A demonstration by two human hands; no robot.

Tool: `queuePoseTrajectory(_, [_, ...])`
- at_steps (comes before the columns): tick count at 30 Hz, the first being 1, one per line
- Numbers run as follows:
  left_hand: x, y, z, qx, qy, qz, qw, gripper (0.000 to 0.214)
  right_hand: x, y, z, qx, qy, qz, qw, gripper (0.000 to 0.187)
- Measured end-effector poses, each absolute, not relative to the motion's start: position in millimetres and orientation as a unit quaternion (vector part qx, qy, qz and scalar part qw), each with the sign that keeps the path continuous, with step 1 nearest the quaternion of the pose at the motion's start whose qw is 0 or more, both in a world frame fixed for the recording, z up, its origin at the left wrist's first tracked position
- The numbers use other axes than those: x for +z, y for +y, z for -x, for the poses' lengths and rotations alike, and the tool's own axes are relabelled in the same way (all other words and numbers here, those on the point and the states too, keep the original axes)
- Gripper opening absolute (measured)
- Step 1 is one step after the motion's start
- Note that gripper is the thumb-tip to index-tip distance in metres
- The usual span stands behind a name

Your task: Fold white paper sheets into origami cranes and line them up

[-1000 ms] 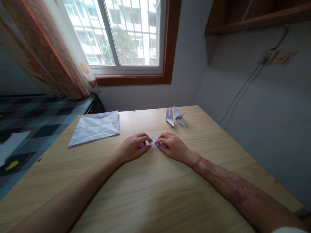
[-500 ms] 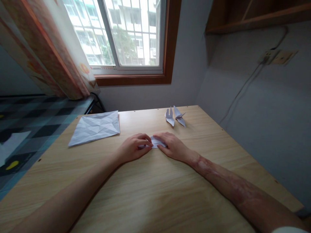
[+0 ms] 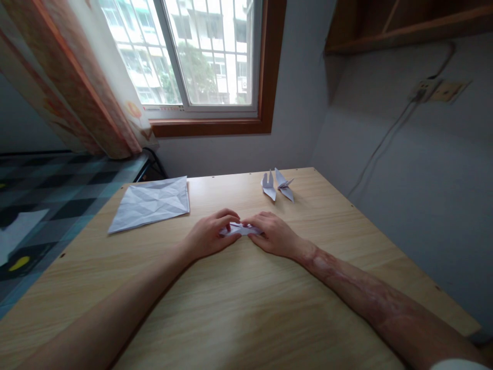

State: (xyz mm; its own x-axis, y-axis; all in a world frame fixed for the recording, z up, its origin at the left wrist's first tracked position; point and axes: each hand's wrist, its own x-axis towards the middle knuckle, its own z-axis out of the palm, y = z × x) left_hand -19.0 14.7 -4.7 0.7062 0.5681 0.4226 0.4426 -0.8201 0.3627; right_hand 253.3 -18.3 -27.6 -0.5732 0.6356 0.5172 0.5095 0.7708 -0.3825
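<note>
- White folded paper piece lies at the frame's centre on the wooden table, pinched between both hands.
- Left hand fingers close on its left end.
- Right hand fingers close on its right end.
- Creased sheet lies left of centre; two folded cranes lie just above the hands.

- Soft daylight enters through the window, which is bright and slightly washed out.
- The table is evenly lit, with faint shadows.
- Wide-angle distortion bends the edges.
- Focus is mildly soft throughout.

small white folded paper, flat on table
</note>
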Motion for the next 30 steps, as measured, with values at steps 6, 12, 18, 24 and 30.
queuePoseTrajectory(6, [-6.5, 15.8, 18.3, 0.265, 0.252, -0.928, 0.071, 0.020, -31.7, -15.5, -253.2, 0.081, -0.886, 0.324, 0.322, 0.022])
queuePoseTrajectory(12, [-5.7, 14.9, 18.4, 0.261, 0.227, -0.937, 0.039, 0.020, -31.8, -15.5, -252.0, 0.063, -0.893, 0.310, 0.320, 0.026])
queuePoseTrajectory(18, [-4.7, 19.2, 20.2, 0.235, 0.194, -0.953, -0.003, 0.018, -29.3, -16.5, -252.4, 0.011, -0.903, 0.312, 0.296, 0.022])
queuePoseTrajectory(24, [-2.2, 18.0, 19.2, 0.229, 0.219, -0.948, 0.033, 0.019, -24.9, -16.3, -251.3, -0.013, -0.913, 0.293, 0.283, 0.021])
queuePoseTrajectory(30, [-1.1, 16.0, 18.8, 0.228, 0.209, -0.950, 0.042, 0.020, -23.7, -17.4, -250.5, 0.002, -0.910, 0.295, 0.290, 0.021])
